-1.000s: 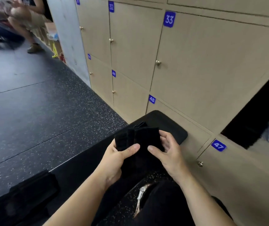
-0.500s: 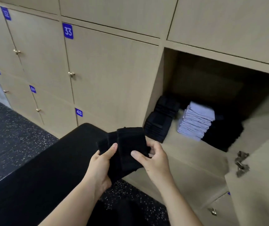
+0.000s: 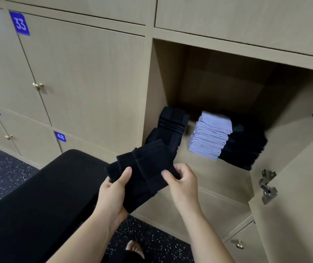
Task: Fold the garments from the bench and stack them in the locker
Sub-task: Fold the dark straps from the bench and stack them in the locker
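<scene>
Above the end of the black padded bench [image 3: 47, 196], before the open beige wooden locker [image 3: 218, 173], we hold the folded black knit garment [image 3: 142, 173]. Our left hand [image 3: 112, 190] grips its left edge and our right hand [image 3: 184, 185] pinches its right. We judge it soft, light and floppy, so best supported underneath.

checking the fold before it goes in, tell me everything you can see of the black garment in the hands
The black garment is soft, dark cloth folded into a thick, roughly rectangular bundle with layered edges and a seam line across its top. It is held in the air, tilted, between the bench and the open locker. The left hand grips its lower left side, thumb on top; the right hand pinches its right edge.
</scene>
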### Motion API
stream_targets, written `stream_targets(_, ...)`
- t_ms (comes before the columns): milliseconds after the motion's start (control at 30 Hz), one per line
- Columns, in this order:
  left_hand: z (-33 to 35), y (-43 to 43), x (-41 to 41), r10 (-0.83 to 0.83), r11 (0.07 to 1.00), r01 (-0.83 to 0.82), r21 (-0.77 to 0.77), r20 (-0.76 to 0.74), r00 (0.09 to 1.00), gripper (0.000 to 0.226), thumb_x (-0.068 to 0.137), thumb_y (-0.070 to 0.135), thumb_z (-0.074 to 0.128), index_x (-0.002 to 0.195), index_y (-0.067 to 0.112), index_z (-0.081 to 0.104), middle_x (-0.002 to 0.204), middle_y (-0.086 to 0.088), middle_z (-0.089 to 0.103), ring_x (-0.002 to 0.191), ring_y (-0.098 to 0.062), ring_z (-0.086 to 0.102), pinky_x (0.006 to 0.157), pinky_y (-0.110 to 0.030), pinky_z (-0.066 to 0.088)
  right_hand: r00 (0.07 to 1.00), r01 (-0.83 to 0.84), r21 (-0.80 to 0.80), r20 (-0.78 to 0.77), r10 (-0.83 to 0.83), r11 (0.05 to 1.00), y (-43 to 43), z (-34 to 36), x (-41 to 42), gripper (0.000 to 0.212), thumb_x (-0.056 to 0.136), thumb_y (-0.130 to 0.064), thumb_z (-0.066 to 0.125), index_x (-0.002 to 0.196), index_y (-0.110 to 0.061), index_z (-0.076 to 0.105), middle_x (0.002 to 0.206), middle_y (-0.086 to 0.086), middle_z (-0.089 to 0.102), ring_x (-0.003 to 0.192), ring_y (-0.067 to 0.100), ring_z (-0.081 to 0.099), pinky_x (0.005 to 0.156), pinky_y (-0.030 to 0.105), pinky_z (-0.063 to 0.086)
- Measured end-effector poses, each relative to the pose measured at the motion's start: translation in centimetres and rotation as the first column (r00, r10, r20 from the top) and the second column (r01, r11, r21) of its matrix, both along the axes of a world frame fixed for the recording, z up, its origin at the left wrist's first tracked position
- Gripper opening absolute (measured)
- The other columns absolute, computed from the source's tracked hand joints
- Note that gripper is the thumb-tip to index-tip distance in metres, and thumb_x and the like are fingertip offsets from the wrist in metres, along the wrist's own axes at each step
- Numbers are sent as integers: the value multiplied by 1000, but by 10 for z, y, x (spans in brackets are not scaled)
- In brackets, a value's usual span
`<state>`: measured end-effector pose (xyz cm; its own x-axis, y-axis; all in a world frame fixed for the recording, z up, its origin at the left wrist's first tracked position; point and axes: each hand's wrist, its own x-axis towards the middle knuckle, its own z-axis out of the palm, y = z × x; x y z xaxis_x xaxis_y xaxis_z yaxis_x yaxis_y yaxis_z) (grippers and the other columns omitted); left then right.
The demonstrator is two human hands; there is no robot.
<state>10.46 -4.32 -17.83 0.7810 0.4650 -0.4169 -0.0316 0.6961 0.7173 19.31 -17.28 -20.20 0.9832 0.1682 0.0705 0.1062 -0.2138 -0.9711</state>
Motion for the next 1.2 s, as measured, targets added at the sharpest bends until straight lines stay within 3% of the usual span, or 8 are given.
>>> stream_targets(367, -22, 8, 5, -62, 998, 62, -33, 9, 998, 27, 91, 13, 63, 117, 5, 63, 100, -22, 73, 87, -41, 72, 60, -46, 59, 987, -66, 63, -145, 74, 996, -2, -9, 40, 31, 85, -2, 64, 104, -26, 66, 110, -12, 67, 100, 10, 60, 80, 23, 46)
stream_targets(533, -30, 16, 10, -50, 998, 49, -25, -10, 999, 27, 90, 14, 65, 116, 6, 64, 100, -20, 74, 85, -39, 72, 58, -43, 59, 983, 32, 146, -184, -5, 989, -2, 1, 73, 31, 84, 4, 63, 106, -17, 69, 88, 3, 68, 84, 18, 64, 65, 25, 52)
stream_targets(633, -31, 22, 16, -41, 999, 40, -11, -9, 999, 27, 90, 15, 65, 115, 7, 64, 99, -20, 74, 85, -38, 73, 57, -42, 59, 992, 72, 108, -112, -60, 992, 3, 12, 106, 30, 82, -2, 66, 94, -29, 72, 95, 33, 59, 79, 24, 58, 79, 43, 54)
stream_targets(733, -33, 28, 22, -39, 999, 39, -4, -8, 999, 27, 89, 14, 65, 114, 5, 64, 99, -20, 74, 86, -39, 72, 57, -43, 59, 992, 110, 96, -73, -103, 989, 12, 21, 135, 30, 85, -1, 64, 102, -24, 71, 92, 32, 57, 76, 18, 53, 74, 32, 48)
stream_targets(833, -39, 32, 25, -39, 999, 39, -4, -20, 999, 26, 89, 14, 64, 113, 5, 64, 98, -20, 74, 85, -39, 72, 57, -44, 60, 989, 124, 90, -89, -116, 988, 23, 26, 158, 28, 87, -2, 62, 109, -18, 68, 76, 1, 49, 65, 9, 44, 58, 19, 37)
stream_targets(967, -47, 37, 27, -31, 1000, 31, -3, -47, 998, 25, 88, 13, 65, 111, 5, 65, 95, -20, 74, 80, -38, 73, 54, -42, 59, 985, 126, 62, -123, -118, 990, 35, 20, 176, 26, 88, -4, 63, 100, -26, 66, 85, 17, 54, 61, 16, 45, 44, 16, 36)
stream_targets(1067, -49, 39, 28, -27, 1000, 27, -5, -58, 998, 20, 88, 11, 65, 107, 4, 65, 89, -19, 75, 75, -36, 73, 49, -40, 58, 984, 125, 48, -135, -118, 991, 41, 14, 183, 26, 87, -2, 64, 100, -25, 66, 97, 33, 59, 78, 20, 53, 64, 26, 49)
stream_targets(1200, -52, 41, 30, -26, 1000, 25, -4, -62, 998, 21, 88, 11, 65, 107, 4, 65, 90, -19, 75, 76, -36, 73, 54, -41, 60, 986, 101, 28, -132, -97, 994, 44, 7, 186, 26, 87, -3, 65, 107, -20, 67, 98, 5, 64, 83, 14, 59, 79, 29, 52)
